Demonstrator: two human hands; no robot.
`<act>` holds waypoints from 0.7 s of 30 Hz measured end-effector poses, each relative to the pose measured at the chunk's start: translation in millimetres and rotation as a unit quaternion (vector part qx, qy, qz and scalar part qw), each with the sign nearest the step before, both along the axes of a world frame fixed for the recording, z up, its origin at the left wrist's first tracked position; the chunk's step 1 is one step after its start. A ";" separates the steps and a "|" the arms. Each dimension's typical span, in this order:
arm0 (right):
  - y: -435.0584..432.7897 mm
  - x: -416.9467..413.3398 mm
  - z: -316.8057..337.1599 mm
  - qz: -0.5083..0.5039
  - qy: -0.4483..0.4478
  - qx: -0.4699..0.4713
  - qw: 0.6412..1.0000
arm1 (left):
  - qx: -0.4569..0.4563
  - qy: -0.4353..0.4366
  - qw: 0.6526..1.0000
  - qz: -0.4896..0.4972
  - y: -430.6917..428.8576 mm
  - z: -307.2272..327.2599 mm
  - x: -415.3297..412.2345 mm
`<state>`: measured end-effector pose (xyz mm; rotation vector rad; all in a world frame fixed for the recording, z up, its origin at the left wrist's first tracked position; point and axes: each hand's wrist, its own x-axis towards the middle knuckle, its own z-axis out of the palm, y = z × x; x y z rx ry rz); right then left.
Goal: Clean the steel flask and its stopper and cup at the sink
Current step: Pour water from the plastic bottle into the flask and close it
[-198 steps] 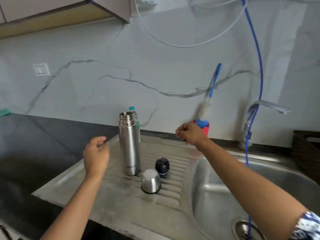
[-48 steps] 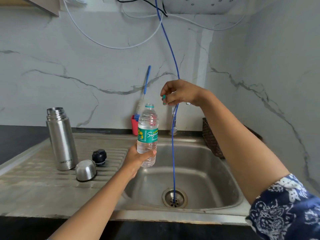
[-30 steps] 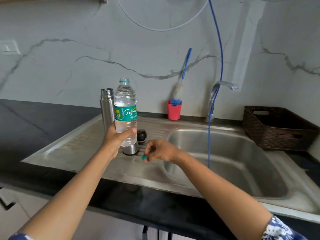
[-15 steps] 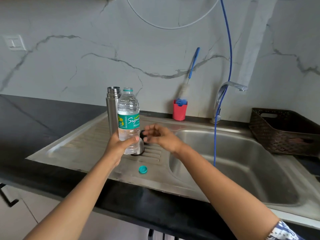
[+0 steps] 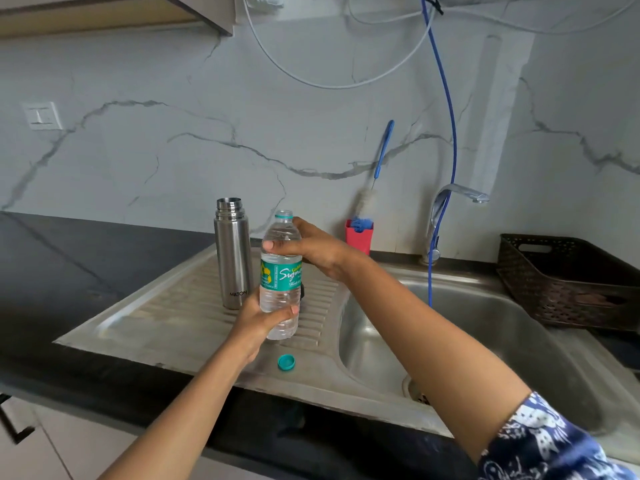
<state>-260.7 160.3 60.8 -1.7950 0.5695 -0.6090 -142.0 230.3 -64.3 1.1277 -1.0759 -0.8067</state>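
Head view: the left hand [image 5: 258, 323] grips the lower body of the upright, uncapped water bottle [image 5: 280, 278]. The right hand [image 5: 311, 249] grips its shoulder. The flask [image 5: 232, 258] stands open on the draining board [image 5: 173, 323], just left of the bottle. The bottle cap [image 5: 286, 362] lies near the front edge.

Black counter [image 5: 86, 271] with a steel sink [image 5: 346, 389] set in: ribbed drainboard [image 5: 166, 327] left, basin [image 5: 485, 323] right. On the drainboard, an open steel flask [image 5: 233, 258] upright toward the back and a teal bottle cap [image 5: 286, 362] near the front edge. At the back rim, a red holder [image 5: 359, 239] with a brush [image 5: 381, 157]. Right of the basin, a dark woven basket [image 5: 571, 282] on the counter.
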 end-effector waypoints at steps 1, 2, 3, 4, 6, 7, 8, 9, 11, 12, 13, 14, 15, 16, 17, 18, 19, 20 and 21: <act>-0.6 -1.6 3.5 0.004 0.009 -0.001 1.000 | 0.004 0.000 1.000 -0.002 -1.1 -0.3 -1.4; -0.8 -3.0 5.6 0.009 0.015 0.000 1.000 | 0.007 0.001 1.000 -0.004 -2.4 -0.4 -2.6; -0.4 -5.2 7.0 0.015 0.018 -0.001 1.000 | 0.009 0.004 1.000 -0.005 -3.8 0.2 -3.7; -1.3 -5.8 6.7 0.020 0.018 0.002 1.000 | 0.011 0.006 1.000 -0.005 -5.2 0.8 -4.4; -2.5 -7.3 5.4 0.021 0.006 0.012 1.000 | 0.006 0.008 1.000 -0.007 -7.4 2.0 -4.7; -2.6 -7.8 4.7 0.018 0.002 0.017 1.000 | 0.003 0.007 1.000 -0.008 -8.3 2.6 -4.8; -3.0 -8.5 4.4 0.015 -0.003 0.021 1.000 | 0.001 0.007 1.000 -0.010 -9.1 3.2 -5.0; -2.9 -9.1 4.6 0.010 -0.008 0.020 1.000 | -0.002 0.008 1.000 -0.012 -9.8 3.8 -5.8; -2.6 -9.4 6.2 -0.005 -0.021 0.012 1.000 | -0.010 0.011 1.000 -0.017 -10.6 5.9 -8.2; -2.7 -8.9 7.9 -0.014 -0.031 0.004 0.999 | -0.014 0.011 1.000 -0.020 -10.5 8.2 -9.4; -3.1 -8.3 10.6 -0.021 -0.040 -0.005 0.999 | -0.019 0.007 0.999 -0.025 -10.3 12.3 -10.2; -3.5 -7.9 13.8 -0.027 -0.050 -0.013 0.998 | -0.024 -0.002 0.999 -0.030 -9.6 17.1 -10.2; -4.2 -7.8 17.4 -0.031 -0.058 -0.019 0.998 | -0.029 -0.013 0.999 -0.036 -9.2 22.7 -8.9; -5.4 -7.8 20.9 -0.034 -0.067 -0.022 0.997 | -0.034 -0.023 0.998 -0.036 -8.6 28.8 -5.9; -6.8 -8.5 23.9 -0.037 -0.074 -0.026 0.996 | -0.041 -0.028 0.998 -0.029 -7.8 34.7 -1.4; -8.3 -9.5 26.8 -0.041 -0.078 -0.031 0.996 | -0.052 -0.033 0.998 -0.009 -7.7 39.7 5.5; -9.6 -11.3 29.0 -0.045 -0.079 -0.036 0.995 | -0.071 -0.041 0.996 0.026 -8.3 43.1 14.1; -11.3 -13.2 30.4 -0.048 -0.076 -0.041 0.995 | -0.093 -0.050 0.991 0.079 -8.7 45.6 23.3; -13.4 -15.2 31.3 -0.050 -0.072 -0.045 0.995 | -0.115 -0.054 0.982 0.141 -10.0 48.1 33.2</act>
